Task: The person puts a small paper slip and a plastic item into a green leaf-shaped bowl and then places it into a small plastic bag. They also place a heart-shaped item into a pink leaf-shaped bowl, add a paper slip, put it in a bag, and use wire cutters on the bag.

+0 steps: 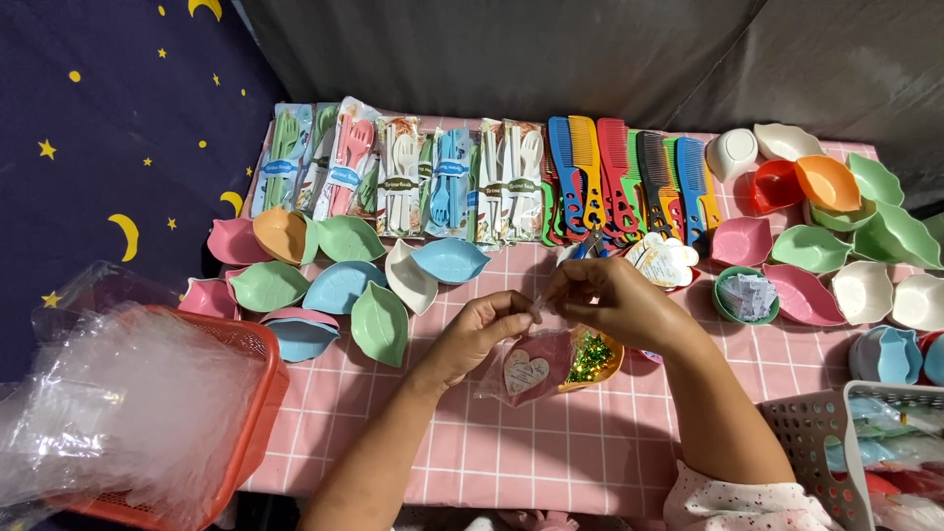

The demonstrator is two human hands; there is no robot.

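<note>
My left hand (479, 334) and my right hand (612, 300) meet above the middle of the pink checked table (551, 442). Both pinch the top of a small clear plastic bag (536, 366), which hangs below them. Inside the bag lie a pink leaf-shaped dish and a heart-shaped card. Beside it, under my right hand, sits an orange dish with green glitter bits (593, 359).
Leaf-shaped dishes (339, 285) in pastel colours lie at left, more bowls (846, 246) at right. Packs of cutlery (403, 177) and coloured combs (629, 182) line the far edge. A red basket of clear bags (138, 403) stands at the near left, a grey basket (836, 452) at the near right.
</note>
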